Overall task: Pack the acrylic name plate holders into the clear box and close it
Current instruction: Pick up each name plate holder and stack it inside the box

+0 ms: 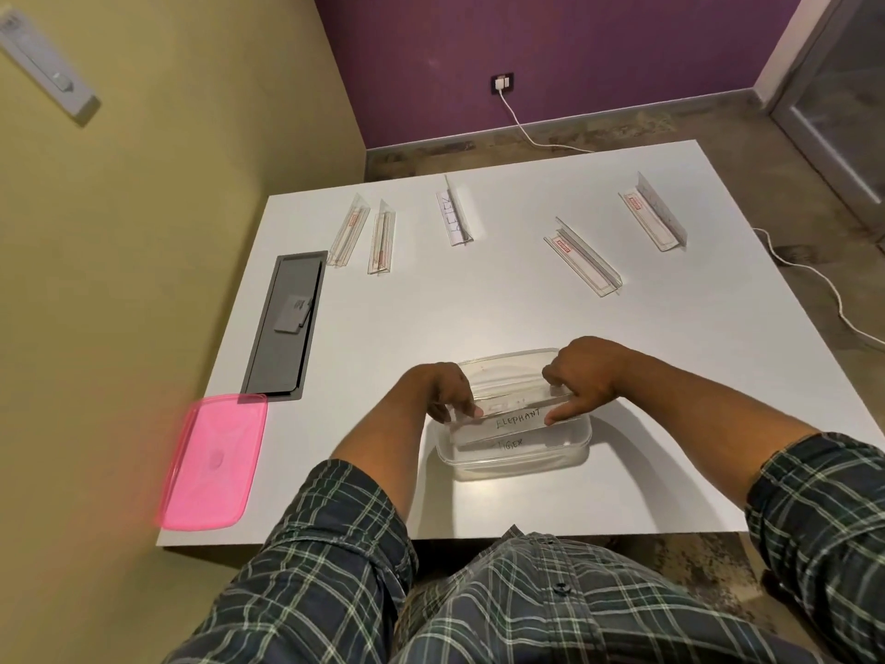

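Fingers (467, 410) of both hands pinch the ELEPHANT holder (515, 416) over the clear box (565, 450); five holders (582, 263) lie beyond.

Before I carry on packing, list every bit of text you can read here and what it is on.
"ELEPHANT": handwritten on the card in the name plate holder that both hands grip over the clear box.
"TIGER": on the card of the holder lying in the box.
Far middle holder: handwritten word, too skewed to read.
Red stickers on the two right-side holders: too small to read.
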Tool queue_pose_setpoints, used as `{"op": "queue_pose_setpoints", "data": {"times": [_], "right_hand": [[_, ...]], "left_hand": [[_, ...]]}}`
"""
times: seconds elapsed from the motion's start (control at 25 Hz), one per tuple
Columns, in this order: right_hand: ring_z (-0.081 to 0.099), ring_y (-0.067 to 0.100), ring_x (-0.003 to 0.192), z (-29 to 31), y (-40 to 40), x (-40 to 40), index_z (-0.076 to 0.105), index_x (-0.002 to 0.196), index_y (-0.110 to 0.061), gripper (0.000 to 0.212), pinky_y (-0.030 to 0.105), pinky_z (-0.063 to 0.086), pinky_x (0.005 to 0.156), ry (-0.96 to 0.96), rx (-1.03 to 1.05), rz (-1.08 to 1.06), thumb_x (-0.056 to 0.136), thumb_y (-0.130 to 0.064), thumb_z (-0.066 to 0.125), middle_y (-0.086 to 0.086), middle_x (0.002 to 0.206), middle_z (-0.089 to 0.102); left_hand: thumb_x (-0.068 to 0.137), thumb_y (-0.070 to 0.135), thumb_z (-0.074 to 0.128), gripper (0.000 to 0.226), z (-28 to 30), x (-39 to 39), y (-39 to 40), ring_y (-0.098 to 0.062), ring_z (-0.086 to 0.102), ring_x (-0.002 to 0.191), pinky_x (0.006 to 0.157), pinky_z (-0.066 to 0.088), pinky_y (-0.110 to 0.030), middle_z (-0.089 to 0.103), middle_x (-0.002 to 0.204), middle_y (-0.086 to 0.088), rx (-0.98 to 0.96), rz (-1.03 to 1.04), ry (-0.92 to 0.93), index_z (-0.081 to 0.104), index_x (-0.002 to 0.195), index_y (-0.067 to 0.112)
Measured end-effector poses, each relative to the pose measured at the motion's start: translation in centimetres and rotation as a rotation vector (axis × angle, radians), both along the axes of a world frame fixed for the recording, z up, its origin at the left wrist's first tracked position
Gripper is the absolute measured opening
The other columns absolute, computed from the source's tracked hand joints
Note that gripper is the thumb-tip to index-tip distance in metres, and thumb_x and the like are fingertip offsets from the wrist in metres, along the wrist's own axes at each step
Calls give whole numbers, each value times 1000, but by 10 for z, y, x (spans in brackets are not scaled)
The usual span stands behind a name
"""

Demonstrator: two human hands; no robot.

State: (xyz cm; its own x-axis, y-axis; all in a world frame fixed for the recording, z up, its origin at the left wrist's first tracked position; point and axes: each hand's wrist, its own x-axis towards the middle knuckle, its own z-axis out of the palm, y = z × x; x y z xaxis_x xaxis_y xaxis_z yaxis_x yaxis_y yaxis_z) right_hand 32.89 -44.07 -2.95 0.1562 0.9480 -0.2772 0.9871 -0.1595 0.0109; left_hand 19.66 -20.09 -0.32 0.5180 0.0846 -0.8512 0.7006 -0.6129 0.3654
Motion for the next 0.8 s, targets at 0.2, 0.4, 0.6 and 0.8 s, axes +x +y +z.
{"op": "queue_pose_setpoints", "data": {"times": [0.2, 0.4, 0.6, 0.8], "right_hand": [[62, 29, 78, -3, 5, -3, 62, 87, -15, 77, 37, 49, 68, -66, 32, 193, 82, -87, 35, 5, 83, 68], [63, 30, 84, -14, 14, -13, 66, 93, -14, 79, 39, 47, 80, -128, -88, 219, 87, -84, 30, 6, 88, 71], [63, 31, 95, -26, 20, -27, 67, 102, -11, 70, 40, 45, 88, -130, -230, 221, 94, -73, 37, 10, 96, 73], [62, 33, 101, -34, 18, -34, 65, 109, -7, 65, 40, 43, 93, -112, -301, 197, 98, -66, 38, 14, 102, 72]], "left_hand": [[80, 18, 85, 34, -11, -2, -14, -23, 50, 84, 73, 47, -31, 59, 92, -10, 84, -239, -32, 71, 107, 4], [80, 12, 82, 36, -21, -2, -27, -22, 59, 93, 86, 48, -28, 65, 106, -9, 213, -438, -21, 67, 112, 8], [89, 15, 68, 33, -30, -7, -35, -30, 66, 112, 99, 54, -41, 69, 122, -11, 373, -588, -63, 68, 121, 5], [90, 20, 71, 36, -32, -4, -34, -30, 65, 114, 99, 53, -43, 69, 123, -11, 390, -677, -43, 68, 123, 6]]}}
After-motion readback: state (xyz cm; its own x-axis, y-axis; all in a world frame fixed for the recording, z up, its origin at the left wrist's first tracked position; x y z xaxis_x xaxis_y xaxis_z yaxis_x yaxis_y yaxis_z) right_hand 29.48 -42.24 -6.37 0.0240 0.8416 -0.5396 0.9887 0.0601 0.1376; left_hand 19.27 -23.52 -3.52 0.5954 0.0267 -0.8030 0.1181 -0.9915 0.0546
